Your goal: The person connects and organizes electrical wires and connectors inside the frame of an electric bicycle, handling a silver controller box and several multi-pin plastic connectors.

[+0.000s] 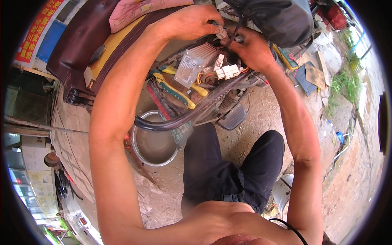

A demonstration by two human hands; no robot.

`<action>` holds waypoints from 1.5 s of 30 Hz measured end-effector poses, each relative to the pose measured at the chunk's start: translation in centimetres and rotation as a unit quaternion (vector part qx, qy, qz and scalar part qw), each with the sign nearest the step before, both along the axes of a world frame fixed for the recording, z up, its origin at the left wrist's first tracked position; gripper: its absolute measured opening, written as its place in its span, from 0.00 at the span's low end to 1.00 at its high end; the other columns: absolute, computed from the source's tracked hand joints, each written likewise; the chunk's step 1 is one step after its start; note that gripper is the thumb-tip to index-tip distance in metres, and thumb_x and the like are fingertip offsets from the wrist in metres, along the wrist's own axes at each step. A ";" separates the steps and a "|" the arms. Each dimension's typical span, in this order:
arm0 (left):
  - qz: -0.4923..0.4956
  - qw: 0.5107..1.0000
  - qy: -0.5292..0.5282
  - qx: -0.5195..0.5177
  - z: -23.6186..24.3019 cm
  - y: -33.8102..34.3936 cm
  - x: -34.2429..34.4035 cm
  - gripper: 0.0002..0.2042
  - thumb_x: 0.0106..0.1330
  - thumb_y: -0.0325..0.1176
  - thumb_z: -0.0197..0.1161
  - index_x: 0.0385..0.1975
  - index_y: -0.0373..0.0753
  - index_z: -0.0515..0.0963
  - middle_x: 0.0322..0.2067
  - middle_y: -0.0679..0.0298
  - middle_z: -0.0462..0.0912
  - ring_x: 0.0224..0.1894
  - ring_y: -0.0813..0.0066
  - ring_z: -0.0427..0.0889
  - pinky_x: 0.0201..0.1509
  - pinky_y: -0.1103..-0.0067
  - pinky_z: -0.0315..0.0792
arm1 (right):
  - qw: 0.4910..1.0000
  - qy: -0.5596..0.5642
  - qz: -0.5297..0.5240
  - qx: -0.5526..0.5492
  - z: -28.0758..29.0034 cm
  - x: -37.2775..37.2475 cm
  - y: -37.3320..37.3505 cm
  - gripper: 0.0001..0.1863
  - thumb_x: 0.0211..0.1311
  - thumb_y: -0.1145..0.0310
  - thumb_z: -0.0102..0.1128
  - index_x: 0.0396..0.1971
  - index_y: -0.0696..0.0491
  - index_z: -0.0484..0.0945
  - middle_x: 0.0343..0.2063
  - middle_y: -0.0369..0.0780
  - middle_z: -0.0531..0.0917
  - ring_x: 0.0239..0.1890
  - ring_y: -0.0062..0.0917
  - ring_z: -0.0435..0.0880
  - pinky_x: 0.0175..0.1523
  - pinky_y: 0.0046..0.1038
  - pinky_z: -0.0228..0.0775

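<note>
My left hand (196,22) reaches to the top of an opened vehicle frame, fingers pinched on a clear-white plug connector (221,32). Facing it, my right hand (254,48) has its fingers closed close to the same connector, by a dark cable; what they pinch is partly hidden. Below the hands lies a silver finned metal box (192,67) with a label. Beside it are white multi-pin connectors (228,72) on orange and yellow wires. Pliers with green-and-yellow handles (174,90) rest on the frame left of the box.
A curved black frame tube (171,126) crosses in front of my knees. Below it stands a metal basin (155,141) of murky water. The raised maroon seat (75,45) is at left, a black covered bundle (277,22) at upper right. Another yellow-green-handled tool (287,58) lies right of my hand.
</note>
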State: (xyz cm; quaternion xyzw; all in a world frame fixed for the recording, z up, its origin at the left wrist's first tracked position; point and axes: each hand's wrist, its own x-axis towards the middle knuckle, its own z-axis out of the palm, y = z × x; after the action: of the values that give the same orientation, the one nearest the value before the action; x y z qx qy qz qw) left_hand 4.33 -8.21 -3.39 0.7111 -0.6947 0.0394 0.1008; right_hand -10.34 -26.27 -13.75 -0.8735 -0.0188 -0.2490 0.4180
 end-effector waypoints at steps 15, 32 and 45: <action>0.132 0.976 0.163 0.058 -0.9 -0.3 1.0 0.14 0.74 0.40 0.64 0.45 0.34 0.84 0.40 0.60 0.84 0.44 0.72 0.81 0.51 0.74 0.72 | 0.995 0.073 0.060 0.028 0.2 1.0 -1.3 0.21 0.61 0.49 0.74 0.42 0.52 0.87 0.44 0.44 0.86 0.49 0.36 0.86 0.57 0.33 0.74; 0.001 0.992 0.098 0.083 -1.3 -0.6 1.0 0.14 0.76 0.39 0.62 0.49 0.33 0.82 0.44 0.59 0.82 0.49 0.69 0.81 0.55 0.74 0.73 | 0.989 0.089 0.102 0.056 -0.2 1.1 -1.9 0.17 0.60 0.56 0.77 0.36 0.54 0.84 0.41 0.39 0.82 0.43 0.27 0.83 0.49 0.30 0.74; 0.000 0.966 0.245 0.081 -1.9 0.0 2.4 0.12 0.73 0.33 0.66 0.47 0.30 0.82 0.44 0.63 0.83 0.50 0.77 0.80 0.57 0.78 0.73 | 0.981 0.106 0.139 0.089 0.8 0.2 -1.5 0.14 0.64 0.62 0.75 0.36 0.52 0.77 0.27 0.27 0.75 0.32 0.13 0.71 0.38 0.22 0.64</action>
State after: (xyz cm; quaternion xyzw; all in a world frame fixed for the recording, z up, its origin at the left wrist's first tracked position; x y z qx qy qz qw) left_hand 6.72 -8.20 -5.33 0.7047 -0.6498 -0.1926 0.2100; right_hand -10.10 -27.75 -12.96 -0.8428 -0.0734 -0.0954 0.5246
